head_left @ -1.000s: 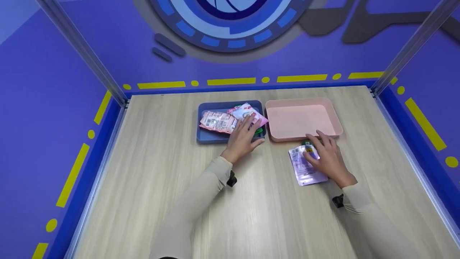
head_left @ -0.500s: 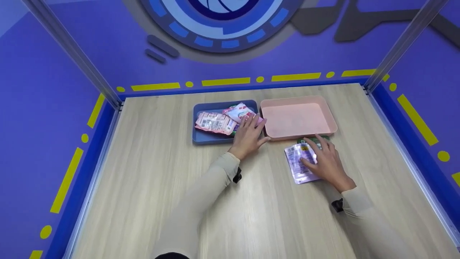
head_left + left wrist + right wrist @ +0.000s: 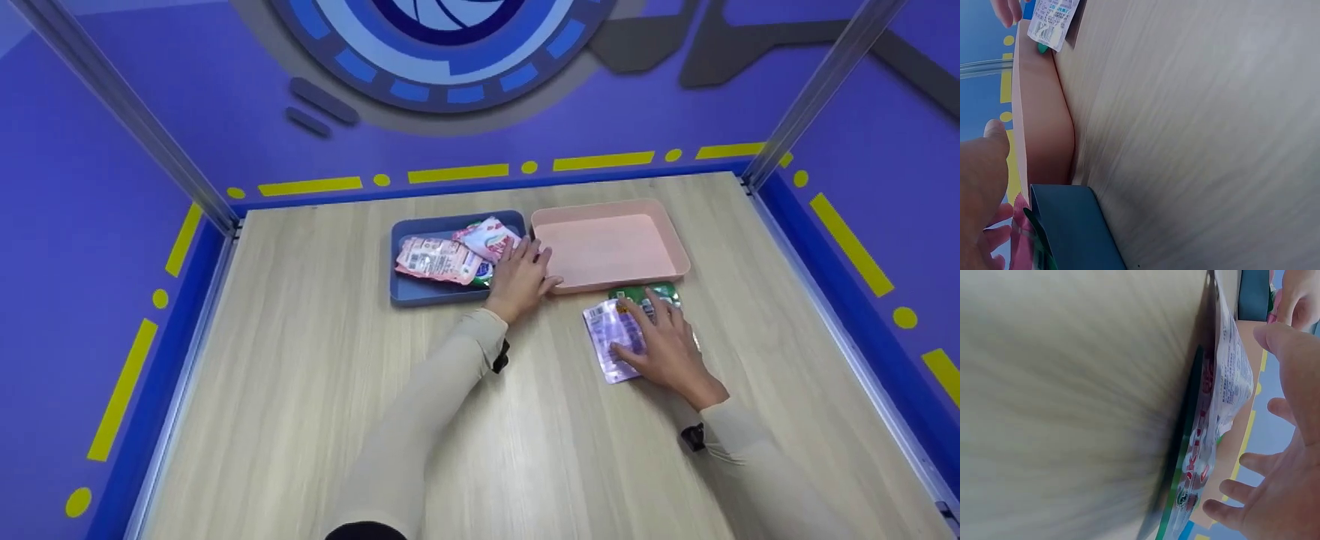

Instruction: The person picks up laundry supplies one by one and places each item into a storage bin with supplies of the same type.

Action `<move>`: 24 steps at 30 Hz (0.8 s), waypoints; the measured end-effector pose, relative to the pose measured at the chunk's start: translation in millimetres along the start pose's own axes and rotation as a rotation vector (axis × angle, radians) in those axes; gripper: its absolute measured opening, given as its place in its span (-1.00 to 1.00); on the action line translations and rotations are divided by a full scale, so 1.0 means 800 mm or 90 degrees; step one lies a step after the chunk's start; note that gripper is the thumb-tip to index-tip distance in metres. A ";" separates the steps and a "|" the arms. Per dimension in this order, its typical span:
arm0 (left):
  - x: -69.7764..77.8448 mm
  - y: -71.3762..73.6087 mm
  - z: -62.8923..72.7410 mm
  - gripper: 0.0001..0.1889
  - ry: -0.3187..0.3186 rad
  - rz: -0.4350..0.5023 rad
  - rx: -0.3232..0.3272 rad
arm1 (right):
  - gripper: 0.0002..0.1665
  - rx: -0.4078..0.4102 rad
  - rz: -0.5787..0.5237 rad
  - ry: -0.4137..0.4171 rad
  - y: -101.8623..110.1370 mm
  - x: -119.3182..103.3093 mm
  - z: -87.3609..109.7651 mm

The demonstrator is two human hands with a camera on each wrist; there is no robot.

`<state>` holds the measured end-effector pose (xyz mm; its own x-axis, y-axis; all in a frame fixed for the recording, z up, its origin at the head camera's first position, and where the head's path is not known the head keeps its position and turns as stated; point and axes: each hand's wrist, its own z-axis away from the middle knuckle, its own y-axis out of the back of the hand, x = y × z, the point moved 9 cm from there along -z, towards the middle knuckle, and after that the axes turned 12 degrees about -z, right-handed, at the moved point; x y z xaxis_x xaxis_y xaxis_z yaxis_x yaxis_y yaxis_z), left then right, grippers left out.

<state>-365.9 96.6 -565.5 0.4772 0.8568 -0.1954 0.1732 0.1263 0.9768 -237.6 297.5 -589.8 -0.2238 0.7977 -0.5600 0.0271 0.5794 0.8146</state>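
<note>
My left hand [image 3: 517, 285] reaches over the right end of the blue tray [image 3: 424, 298], its fingers extended over a white-and-pink packet [image 3: 486, 236]. Beside that lies a pink packet with a printed label [image 3: 435, 259], and green packaging shows beneath. My right hand [image 3: 667, 345] hovers with spread, slightly bent fingers over a shiny purple pouch [image 3: 609, 341] and a green packet [image 3: 669, 292] on the table. The pouch partly overlaps the green packet, and in the right wrist view a gap shows between the fingers and the pouch [image 3: 1234, 371].
A pink tray [image 3: 607, 244] stands right of the blue one, close against it. The green packet lies just in front of its near wall. Purple-blue panels [image 3: 150, 120] with metal corner posts enclose the wooden table [image 3: 322, 405] at the back and sides.
The head view has shifted, so everything slides left. My right fingers have drawn back from the pink tray's edge, and more of the green packet shows. My left hand has shifted slightly rightward over the packets.
</note>
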 end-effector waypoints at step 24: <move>0.001 -0.013 -0.010 -0.23 0.013 -0.005 -0.028 | 0.02 -0.001 0.035 -0.013 -0.004 -0.004 0.019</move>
<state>-374.4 100.0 -575.2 0.4585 0.8655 -0.2019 0.1393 0.1544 0.9781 -222.1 295.7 -592.7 -0.2029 0.8312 -0.5176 0.0366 0.5346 0.8443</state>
